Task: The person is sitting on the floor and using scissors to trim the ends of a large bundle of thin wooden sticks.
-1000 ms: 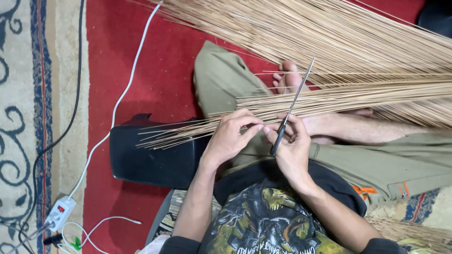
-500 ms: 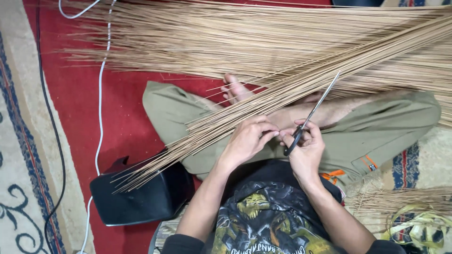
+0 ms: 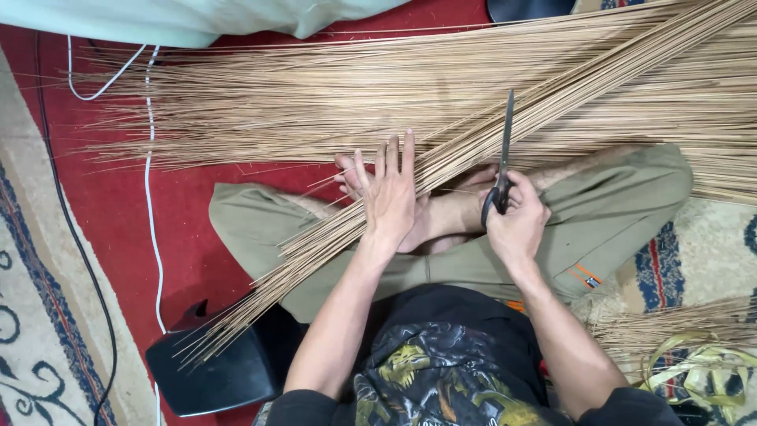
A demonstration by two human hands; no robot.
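I sit cross-legged in olive trousers with a long bundle of thin tan sticks lying slantwise over my lap. My left hand rests flat on that bundle, fingers spread and straight. My right hand grips the handles of black scissors, whose closed blades point up over the sticks. A much larger spread of the same sticks covers the red carpet beyond my knees.
A black plastic object sits under the bundle's lower end at the left. White cable and black cable run along the red carpet. A patterned rug borders it. Yellow-green strips lie at the lower right.
My left hand has opened and spread flat on the bundle. The right hand moved apart from it with the scissors, now pointing upward. The view shifted towards the big pile.
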